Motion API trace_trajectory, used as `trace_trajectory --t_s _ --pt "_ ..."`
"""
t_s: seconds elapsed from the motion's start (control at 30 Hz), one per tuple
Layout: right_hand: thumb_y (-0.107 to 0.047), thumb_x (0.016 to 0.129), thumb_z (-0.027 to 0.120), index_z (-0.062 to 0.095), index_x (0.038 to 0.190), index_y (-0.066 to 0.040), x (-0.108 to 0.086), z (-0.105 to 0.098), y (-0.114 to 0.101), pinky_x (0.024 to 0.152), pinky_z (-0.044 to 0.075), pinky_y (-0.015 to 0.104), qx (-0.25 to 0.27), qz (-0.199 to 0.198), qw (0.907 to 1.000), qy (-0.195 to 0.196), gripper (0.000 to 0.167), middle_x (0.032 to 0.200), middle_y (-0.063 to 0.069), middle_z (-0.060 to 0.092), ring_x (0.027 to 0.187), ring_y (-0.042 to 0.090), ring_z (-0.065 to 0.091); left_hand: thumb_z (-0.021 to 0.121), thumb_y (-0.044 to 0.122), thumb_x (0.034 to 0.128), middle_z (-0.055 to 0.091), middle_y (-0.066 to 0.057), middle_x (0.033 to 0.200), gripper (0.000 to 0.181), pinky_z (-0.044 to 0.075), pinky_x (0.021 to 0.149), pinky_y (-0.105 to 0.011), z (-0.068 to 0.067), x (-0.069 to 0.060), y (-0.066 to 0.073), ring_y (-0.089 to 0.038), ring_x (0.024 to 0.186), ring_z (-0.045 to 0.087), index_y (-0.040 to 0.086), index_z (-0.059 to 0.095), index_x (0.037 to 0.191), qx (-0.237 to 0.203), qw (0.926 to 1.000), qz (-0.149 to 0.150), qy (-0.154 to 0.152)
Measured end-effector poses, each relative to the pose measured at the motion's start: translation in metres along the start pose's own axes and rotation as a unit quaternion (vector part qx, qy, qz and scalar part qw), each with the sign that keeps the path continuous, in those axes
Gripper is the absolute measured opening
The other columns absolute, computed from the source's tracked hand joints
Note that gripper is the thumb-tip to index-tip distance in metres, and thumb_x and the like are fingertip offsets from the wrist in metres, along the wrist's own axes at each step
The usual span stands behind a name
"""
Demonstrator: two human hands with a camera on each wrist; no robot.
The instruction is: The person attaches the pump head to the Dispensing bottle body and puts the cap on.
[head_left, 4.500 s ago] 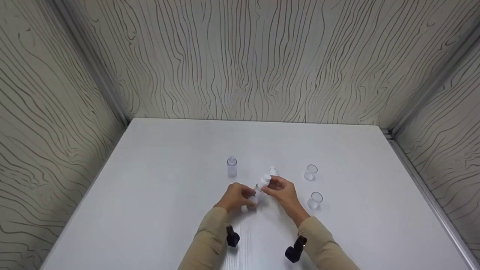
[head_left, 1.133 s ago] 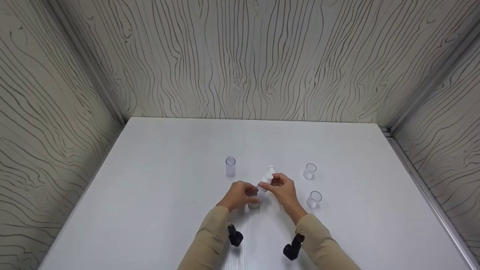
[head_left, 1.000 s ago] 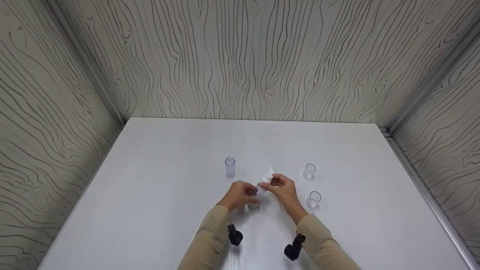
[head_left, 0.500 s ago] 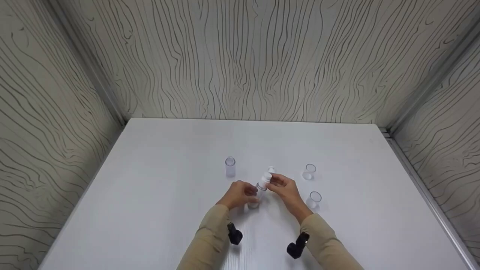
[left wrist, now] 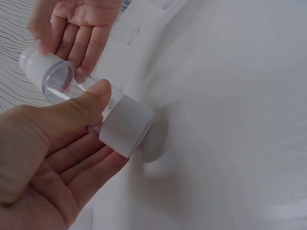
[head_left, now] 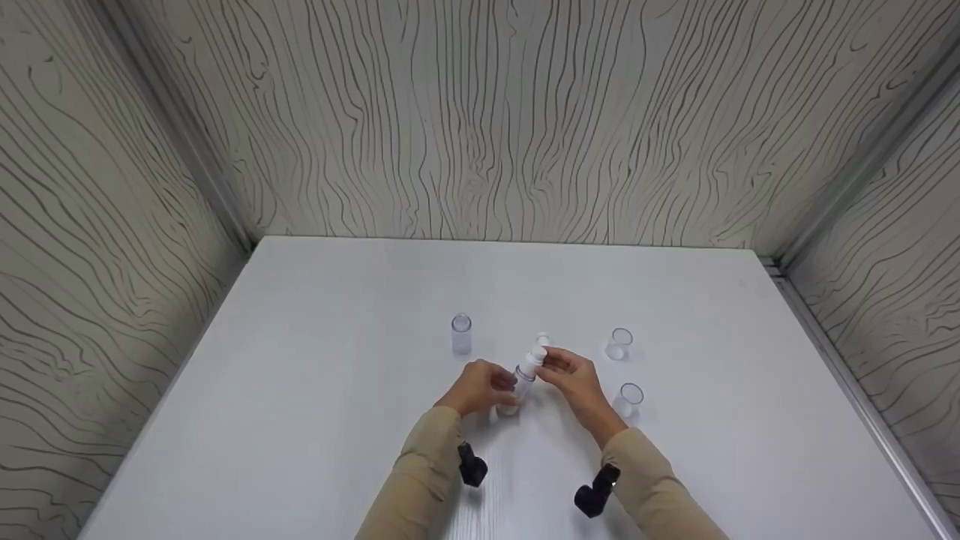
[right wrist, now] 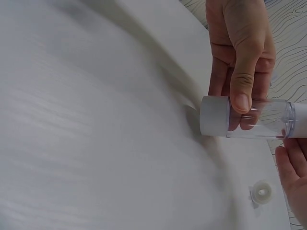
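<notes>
My left hand (head_left: 480, 388) grips a clear cylindrical bottle (head_left: 524, 385) with a white base (left wrist: 126, 125), thumb on one side and fingers on the other. The bottle is tilted, its top leaning away to the right. At the upper end my right hand (head_left: 574, 379) pinches the white top (head_left: 532, 361) between thumb and fingers. The right wrist view shows the clear wall between base and top, while only part of the right hand (right wrist: 295, 167) enters at the edge. Just behind the top is another white piece (head_left: 544, 339), mostly hidden by the right hand.
A second clear bottle (head_left: 461, 335) stands on the white table (head_left: 337, 337), left of the hands. To the right are two clear cups or caps, a farther one (head_left: 619, 343) and a nearer one (head_left: 630, 396) beside the right wrist. Wood-patterned walls (head_left: 480, 120) border the table.
Since about a second ago my right thumb and fingers have shifted back to the right around the white top, showing more of it. The left hand keeps its grip, nearly still.
</notes>
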State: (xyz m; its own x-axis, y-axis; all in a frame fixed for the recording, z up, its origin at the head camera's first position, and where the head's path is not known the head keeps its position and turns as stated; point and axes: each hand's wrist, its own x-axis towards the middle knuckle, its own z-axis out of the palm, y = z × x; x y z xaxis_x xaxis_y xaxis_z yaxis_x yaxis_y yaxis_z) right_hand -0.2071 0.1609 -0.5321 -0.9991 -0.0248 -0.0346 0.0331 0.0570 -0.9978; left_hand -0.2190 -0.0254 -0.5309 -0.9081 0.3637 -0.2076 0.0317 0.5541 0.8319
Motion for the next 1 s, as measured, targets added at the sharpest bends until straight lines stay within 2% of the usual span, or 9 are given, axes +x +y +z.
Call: trace_trajectory --t_s 0.1,0.23,0.4,0.6,0.77,0.9,1.0 --pt "-0.013 0.077 0.078 0.064 0.114 0.007 -0.0010 0.0004 0.0008 0.077 0.054 0.014 0.014 -0.014 0.9998 0.002 0.044 0.103 0.006 0.073 0.090 0.003 0.066 0.080 0.013 0.0774 0.074 -0.013 0.104 0.034 0.056 0.090 -0.039 -0.0003 -0.0005 0.0004 -0.025 0.099 0.070 0.001 0.071 0.108 -0.002 1.0000 0.000 0.000" --pt "-0.007 0.078 0.075 0.062 0.116 0.009 0.0007 0.0023 0.0000 0.077 0.053 0.013 0.015 0.025 0.9994 0.020 0.043 0.101 0.001 0.071 0.088 0.002 0.064 0.079 0.014 0.0781 0.074 -0.014 0.106 0.035 0.056 0.091 -0.039 -0.0009 -0.0009 0.0005 -0.026 0.101 0.070 0.000 0.071 0.109 -0.003 1.0000 0.007 -0.004" --pt "0.004 0.080 0.070 0.060 0.116 0.011 0.0030 0.0058 -0.0015 0.075 0.054 0.014 0.010 0.051 0.9977 0.043 0.038 0.097 0.002 0.071 0.084 0.003 0.065 0.079 0.014 0.0783 0.074 -0.015 0.106 0.035 0.056 0.091 -0.039 -0.0014 -0.0010 0.0005 -0.027 0.102 0.070 -0.001 0.070 0.109 -0.003 0.9999 0.011 -0.007" --pt "-0.001 0.079 0.074 0.062 0.111 0.007 0.0025 0.0077 -0.0029 0.074 0.053 0.013 -0.007 0.049 0.9975 0.049 0.035 0.095 -0.001 0.071 0.083 0.002 0.065 0.079 0.014 0.0776 0.074 -0.015 0.105 0.035 0.057 0.090 -0.038 -0.0010 -0.0003 0.0004 -0.027 0.101 0.070 -0.001 0.071 0.108 -0.004 0.9999 0.010 -0.006" --pt "-0.003 0.078 0.076 0.062 0.109 0.007 0.0040 0.0080 -0.0002 0.073 0.053 0.013 -0.021 0.046 0.9974 0.052 0.036 0.093 0.000 0.070 0.083 0.005 0.063 0.080 0.014 0.0776 0.074 -0.015 0.105 0.036 0.056 0.091 -0.039 0.0002 0.0004 0.0002 -0.027 0.101 0.070 -0.001 0.071 0.109 0.000 0.9999 0.009 -0.006" --pt "-0.004 0.078 0.076 0.061 0.113 0.007 0.0027 0.0087 -0.0006 0.073 0.052 0.013 -0.026 0.051 0.9973 0.046 0.040 0.096 0.002 0.069 0.085 0.006 0.062 0.080 0.015 0.0779 0.074 -0.015 0.106 0.036 0.055 0.093 -0.040 0.0005 0.0006 -0.0001 -0.027 0.102 0.070 0.000 0.071 0.109 0.001 1.0000 0.005 -0.005" --pt "-0.005 0.079 0.076 0.061 0.115 0.006 0.0017 0.0092 -0.0014 0.073 0.052 0.013 -0.024 0.055 0.9975 0.038 0.041 0.101 0.008 0.070 0.086 0.006 0.062 0.079 0.014 0.0782 0.074 -0.015 0.107 0.035 0.055 0.093 -0.040 -0.0007 0.0005 -0.0002 -0.028 0.102 0.070 0.000 0.071 0.109 -0.005 1.0000 0.002 -0.004"
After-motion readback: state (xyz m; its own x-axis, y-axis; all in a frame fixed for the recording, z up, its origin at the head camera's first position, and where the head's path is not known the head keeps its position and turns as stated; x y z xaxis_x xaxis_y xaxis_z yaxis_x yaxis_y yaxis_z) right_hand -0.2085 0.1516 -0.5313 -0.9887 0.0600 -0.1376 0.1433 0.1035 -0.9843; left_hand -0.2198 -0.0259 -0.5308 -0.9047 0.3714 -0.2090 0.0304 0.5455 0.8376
